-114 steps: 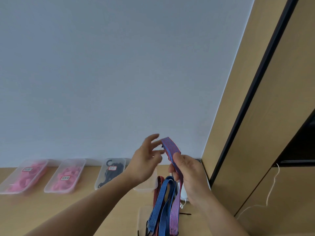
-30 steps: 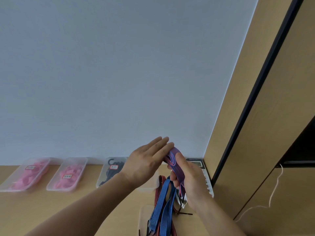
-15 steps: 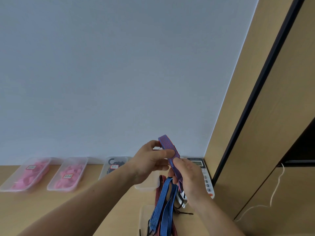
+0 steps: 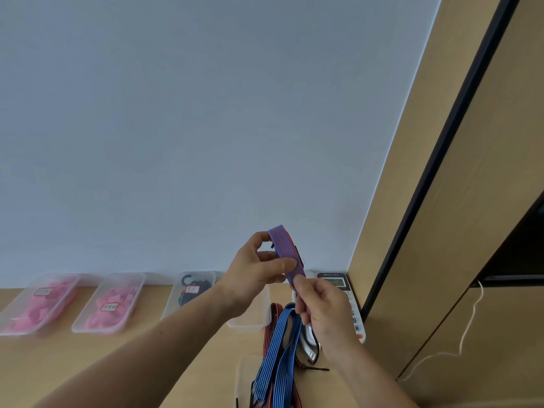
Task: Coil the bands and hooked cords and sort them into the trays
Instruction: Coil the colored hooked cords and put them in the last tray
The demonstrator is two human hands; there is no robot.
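A red-and-blue striped hooked cord (image 4: 285,245) is held up above the desk, partly wound into a flat coil. My left hand (image 4: 255,269) grips the coil between thumb and fingers. My right hand (image 4: 322,310) pinches the cord's lower run just below the coil. Below them a blue striped cord (image 4: 276,348) and a dark red striped cord (image 4: 272,313) lie on the desk. Two trays with pink bands (image 4: 38,307) (image 4: 110,304) stand at the left, then a tray with black hooked cords (image 4: 191,290). An empty-looking clear tray (image 4: 253,322) shows under my left wrist.
A white desk phone (image 4: 350,301) sits at the back right, against the wooden cabinet (image 4: 441,260). A white cable (image 4: 459,343) hangs down the cabinet front. A clear lid or tray (image 4: 245,375) lies under the loose cords near the bottom edge. The grey wall stands behind the trays.
My left hand went from flat fingers over the coil to gripping it between thumb and fingers. The coil rose slightly and my right hand slid down the cord.
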